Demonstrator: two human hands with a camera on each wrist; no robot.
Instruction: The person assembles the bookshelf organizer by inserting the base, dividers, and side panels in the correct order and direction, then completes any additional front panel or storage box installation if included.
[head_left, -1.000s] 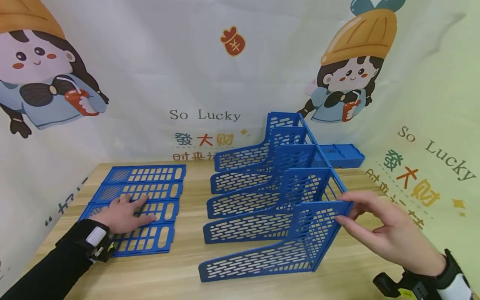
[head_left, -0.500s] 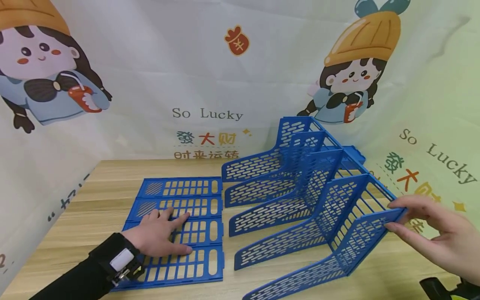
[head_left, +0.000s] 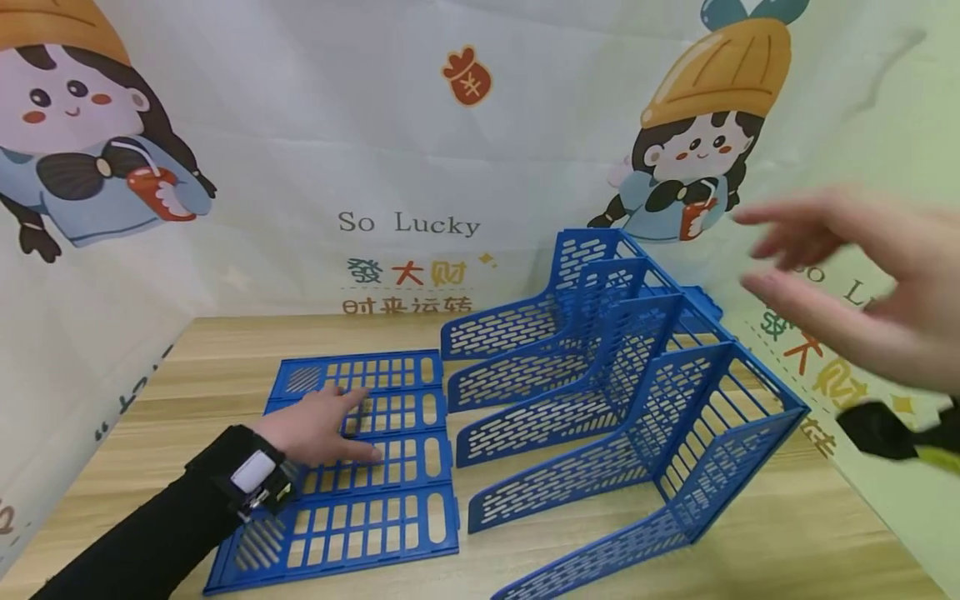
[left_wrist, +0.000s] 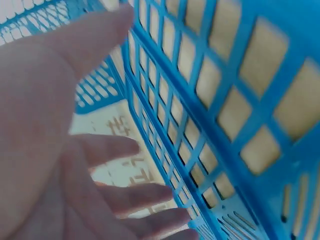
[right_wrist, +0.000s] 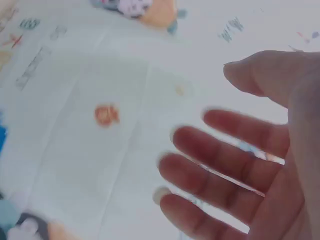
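Observation:
My left hand (head_left: 311,429) rests with spread fingers on a flat blue plastic grid panel (head_left: 390,490), made of several hinged sections, on the table. In the left wrist view, the thumb and fingers of the left hand (left_wrist: 45,130) stretch over the panel (left_wrist: 187,112). To the right stands a blue file rack (head_left: 678,421) with several perforated, sloping dividers joined along a slatted back. The right hand (head_left: 877,283), blurred, is raised above and right of the rack, touching nothing. Its fingers, loosely extended and apart, hold nothing in the right wrist view.
Behind the rack, partly hidden, lies another blue plastic piece (head_left: 708,302). A white cloth backdrop (head_left: 360,108) with cartoon prints rises along the table's back and sides. The wooden tabletop (head_left: 187,392) shows left of the panel.
The panel slid right with my left hand, up close to the dividers. The rack's near end shifted right with my right hand, which then let go of its corner and rose.

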